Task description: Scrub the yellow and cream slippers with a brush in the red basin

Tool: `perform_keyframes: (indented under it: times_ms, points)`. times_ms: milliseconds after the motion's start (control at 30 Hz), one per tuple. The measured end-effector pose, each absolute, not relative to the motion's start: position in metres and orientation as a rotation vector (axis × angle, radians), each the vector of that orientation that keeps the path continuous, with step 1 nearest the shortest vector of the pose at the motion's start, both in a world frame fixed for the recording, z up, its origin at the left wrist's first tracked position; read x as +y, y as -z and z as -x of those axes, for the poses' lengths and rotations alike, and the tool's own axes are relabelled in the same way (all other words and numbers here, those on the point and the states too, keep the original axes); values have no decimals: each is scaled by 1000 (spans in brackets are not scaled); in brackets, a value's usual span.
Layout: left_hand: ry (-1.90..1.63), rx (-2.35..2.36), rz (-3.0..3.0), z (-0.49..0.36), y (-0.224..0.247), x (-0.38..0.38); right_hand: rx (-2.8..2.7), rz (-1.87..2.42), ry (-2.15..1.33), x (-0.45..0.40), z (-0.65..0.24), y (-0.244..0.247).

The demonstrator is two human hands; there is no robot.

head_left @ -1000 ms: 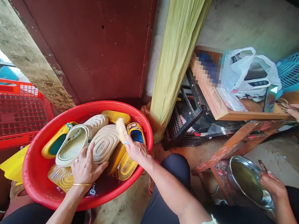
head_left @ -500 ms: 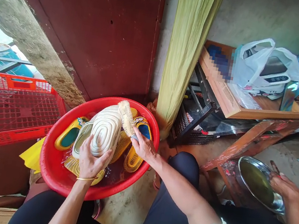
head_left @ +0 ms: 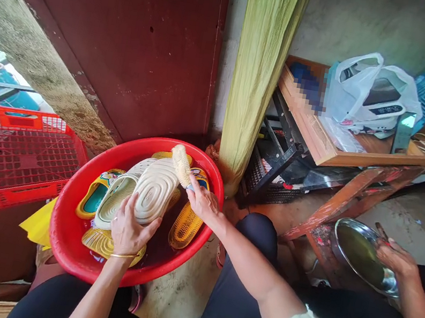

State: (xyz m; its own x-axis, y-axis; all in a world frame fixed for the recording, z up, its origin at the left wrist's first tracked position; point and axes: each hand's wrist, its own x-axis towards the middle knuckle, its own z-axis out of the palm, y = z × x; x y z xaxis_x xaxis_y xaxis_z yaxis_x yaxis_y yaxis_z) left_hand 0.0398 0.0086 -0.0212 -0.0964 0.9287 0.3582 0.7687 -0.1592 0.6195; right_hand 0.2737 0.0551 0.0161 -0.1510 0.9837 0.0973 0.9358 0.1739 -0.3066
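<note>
My left hand (head_left: 130,229) grips the heel end of a cream slipper (head_left: 155,190), its ridged sole turned up. In my right hand (head_left: 203,201) is a scrub brush (head_left: 181,164) with pale bristles, held by its handle near the toe end of that sole. Both hands are over a red basin (head_left: 59,220) with dark water in it. Another cream slipper (head_left: 113,202) leans just left of the held one. Around them lie yellow slippers, one with a green insole (head_left: 94,196) at the left and one yellow slipper (head_left: 186,226) at the right.
A red plastic crate (head_left: 13,153) stands left of the basin. At the right, a wooden table (head_left: 335,159) bears a white plastic bag (head_left: 373,99) and a phone (head_left: 403,134). Below it another person's hand (head_left: 397,258) holds a metal bowl (head_left: 358,284) of greenish liquid.
The cream slipper has tipped to the right, showing more of its neighbour. The brush has moved off the sole's upper edge slightly. The other person's upper hand has drawn back rightward.
</note>
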Motion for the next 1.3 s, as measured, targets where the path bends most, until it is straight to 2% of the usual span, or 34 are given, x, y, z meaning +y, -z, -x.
perform_keyframes:
  times_ms: [133,267,433,533,700,833,967,1133,1300]
  points:
    - [-1264,1725,-1429,-36,11,11,-2146,1880,-344,52,-281,-12]
    - [-1327,1318,-819,-29,-3,13,-2318,1884,-442,36,-278,-7]
    - [-1455,1086,-447,-26,-9,13,-2396,1976,-522,31,-271,0]
    - [-1548,1055,-355,-30,-7,13,-2372,1976,-535,37,-268,0]
    - [-1272,866,-184,-47,0,12,-2210,1895,-521,44,-267,-2]
    - [-1195,855,-105,-54,11,12,-2081,1636,-469,38,-272,1]
    - [-1270,1010,-153,-55,20,16,-2164,1424,-432,19,-272,0]
    - [-1283,1100,-369,-63,26,19,-2378,1613,-389,18,-266,-9]
    - [-1196,1159,-535,-65,37,16,-2262,1926,-377,47,-272,-16]
